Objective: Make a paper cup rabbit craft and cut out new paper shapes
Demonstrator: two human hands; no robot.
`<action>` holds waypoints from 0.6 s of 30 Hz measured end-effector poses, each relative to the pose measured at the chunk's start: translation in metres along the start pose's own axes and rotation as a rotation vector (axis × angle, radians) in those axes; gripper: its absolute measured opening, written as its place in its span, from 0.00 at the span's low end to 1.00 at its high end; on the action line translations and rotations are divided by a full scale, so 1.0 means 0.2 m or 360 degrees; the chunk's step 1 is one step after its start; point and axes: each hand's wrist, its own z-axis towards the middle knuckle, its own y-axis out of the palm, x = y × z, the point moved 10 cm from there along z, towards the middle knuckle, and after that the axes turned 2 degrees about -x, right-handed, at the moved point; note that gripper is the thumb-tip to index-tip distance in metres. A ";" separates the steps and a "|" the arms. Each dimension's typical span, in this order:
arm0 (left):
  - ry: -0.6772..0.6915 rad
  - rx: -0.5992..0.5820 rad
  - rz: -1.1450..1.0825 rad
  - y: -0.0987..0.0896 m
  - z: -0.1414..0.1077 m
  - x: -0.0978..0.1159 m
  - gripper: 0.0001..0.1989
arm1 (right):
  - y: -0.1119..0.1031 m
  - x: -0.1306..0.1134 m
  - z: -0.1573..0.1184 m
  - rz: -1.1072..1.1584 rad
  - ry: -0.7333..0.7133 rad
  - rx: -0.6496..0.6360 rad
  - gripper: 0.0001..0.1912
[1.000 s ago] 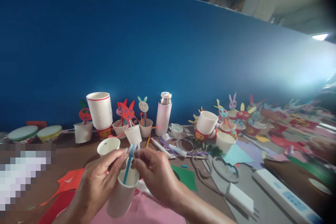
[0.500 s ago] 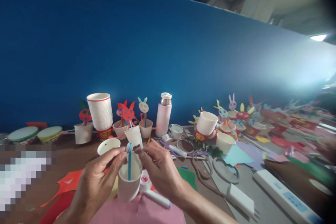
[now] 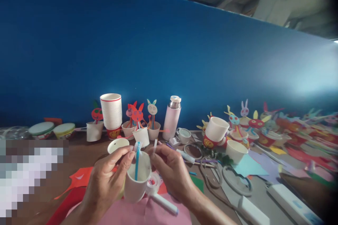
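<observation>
A white paper cup (image 3: 137, 184) stands on pink paper (image 3: 132, 212) at the bottom centre. A blue straw (image 3: 136, 168) rises from inside it, with clear tape around its top. My left hand (image 3: 112, 174) pinches the straw's taped top at the left of the rim. At the right of the rim, my right hand (image 3: 171, 170) has thumb and forefinger closed on a small whitish strip (image 3: 155, 146). A roll of tape (image 3: 153, 182) and a white marker (image 3: 165, 204) lie right of the cup.
Behind are a stack of paper cups (image 3: 111, 112), a pink thermos (image 3: 172, 117) and cups with paper rabbits (image 3: 137, 115). Cables, coloured paper and a white power strip (image 3: 293, 204) lie on the right. Orange paper (image 3: 80, 177) is at the left.
The view has shifted, so most things appear further right. My right hand has drawn slightly away from the straw's top with the whitish strip.
</observation>
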 end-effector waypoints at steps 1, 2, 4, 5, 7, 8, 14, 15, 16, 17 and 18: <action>-0.0012 0.0007 -0.0004 0.00 0.00 0.00 0.10 | -0.01 -0.01 0.00 -0.0041 -0.0034 0.0012 0.09; -0.0022 0.0006 -0.0005 0.00 0.00 -0.01 0.10 | -0.01 -0.02 0.00 -0.0091 -0.0079 0.0023 0.09; -0.0055 -0.0005 -0.0020 0.00 0.00 -0.02 0.10 | -0.01 -0.04 0.00 -0.0192 -0.0145 0.0023 0.09; -0.0075 -0.0017 -0.0041 0.00 -0.01 -0.02 0.11 | -0.01 -0.05 0.00 -0.0222 -0.0146 0.0008 0.10; -0.0112 -0.0040 -0.0101 0.00 0.00 -0.03 0.11 | 0.00 -0.03 0.00 -0.0224 -0.0098 -0.0034 0.11; -0.0132 -0.0050 -0.0129 0.01 0.00 -0.03 0.11 | 0.00 -0.03 0.00 -0.0220 -0.0077 -0.0052 0.10; -0.0169 -0.0045 -0.0164 0.02 0.00 -0.04 0.11 | 0.02 -0.07 -0.01 -0.0355 -0.0139 -0.0145 0.08; -0.0164 -0.0026 -0.0165 0.02 -0.01 -0.04 0.11 | 0.02 -0.08 -0.01 -0.0373 -0.0161 -0.0165 0.08; -0.0161 -0.0005 -0.0164 0.01 -0.01 -0.04 0.11 | 0.02 -0.08 -0.01 -0.0381 -0.0176 -0.0186 0.08; -0.0159 0.0016 -0.0160 0.00 -0.01 -0.04 0.11 | 0.03 -0.08 -0.01 -0.0373 -0.0182 -0.0212 0.08; -0.0159 0.0038 -0.0153 0.00 -0.02 -0.04 0.11 | 0.03 -0.07 -0.02 -0.0343 -0.0178 -0.0237 0.08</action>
